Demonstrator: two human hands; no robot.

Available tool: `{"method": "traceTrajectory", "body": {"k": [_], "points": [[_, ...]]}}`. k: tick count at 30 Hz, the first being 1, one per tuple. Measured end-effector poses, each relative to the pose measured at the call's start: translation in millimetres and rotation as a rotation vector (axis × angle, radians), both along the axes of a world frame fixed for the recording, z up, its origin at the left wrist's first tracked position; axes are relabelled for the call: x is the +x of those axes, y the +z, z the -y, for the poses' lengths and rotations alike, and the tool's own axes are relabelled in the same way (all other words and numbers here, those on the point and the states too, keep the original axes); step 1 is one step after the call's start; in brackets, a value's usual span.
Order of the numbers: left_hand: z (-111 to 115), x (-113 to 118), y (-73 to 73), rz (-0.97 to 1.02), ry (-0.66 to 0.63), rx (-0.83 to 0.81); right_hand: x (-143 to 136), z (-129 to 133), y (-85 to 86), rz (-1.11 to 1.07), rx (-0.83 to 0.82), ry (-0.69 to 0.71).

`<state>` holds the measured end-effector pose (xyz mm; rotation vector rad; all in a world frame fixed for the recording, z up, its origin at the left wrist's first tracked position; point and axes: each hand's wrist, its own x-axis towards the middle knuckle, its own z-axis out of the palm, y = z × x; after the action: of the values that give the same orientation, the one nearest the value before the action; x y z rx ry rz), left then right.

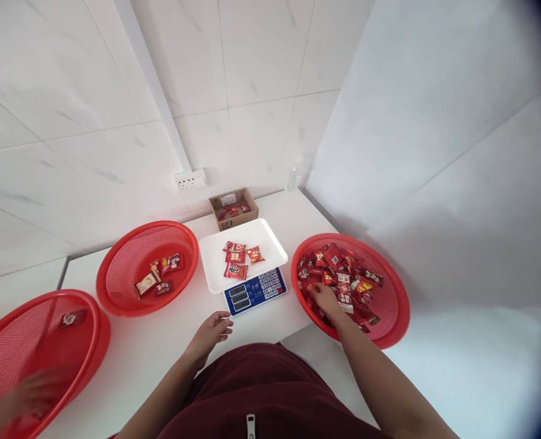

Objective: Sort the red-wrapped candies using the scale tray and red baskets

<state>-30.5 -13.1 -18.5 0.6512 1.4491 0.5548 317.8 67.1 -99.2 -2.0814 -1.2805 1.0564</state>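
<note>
My right hand (323,299) reaches into the right red basket (396,305), its fingertips among many red snack packets (344,289); whether they grip one is hidden. My left hand (213,332) hovers in front of the scale's blue keypad panel (255,291), fingers loosely curled and apart, holding nothing. On the scale's white tray (213,256) lie several red packets (235,257). A second red basket (115,286), left of the scale, holds several packets (172,263).
Another person's blurred hand (37,387) is inside a third red basket (85,299) at the far left. Behind the tray stands a cardboard box (225,223) with red packets. A wall socket (190,180) and a clear bottle (293,178) are at the back.
</note>
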Motion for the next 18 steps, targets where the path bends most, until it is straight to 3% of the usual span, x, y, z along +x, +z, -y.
{"method": "traceTrajectory", "body": {"k": [6, 12, 15, 18], "points": [[-1.8, 4.6, 9.7, 0.013, 0.007, -0.003, -10.1, -14.6, 46.7, -0.337, 0.143, -0.102], [-0.8, 4.0, 0.0, 0.013, -0.007, 0.03, -87.8, -45.7, 98.1, -0.595, 0.104, 0.158], [2.5, -0.5, -4.4, 0.01, 0.005, 0.052, -122.1, -57.5, 105.8, -0.65, 0.052, 0.201], [7.9, -6.7, -6.8, 0.008, 0.031, 0.047, -131.8, -61.2, 100.5, -0.469, 0.125, 0.233]]}}
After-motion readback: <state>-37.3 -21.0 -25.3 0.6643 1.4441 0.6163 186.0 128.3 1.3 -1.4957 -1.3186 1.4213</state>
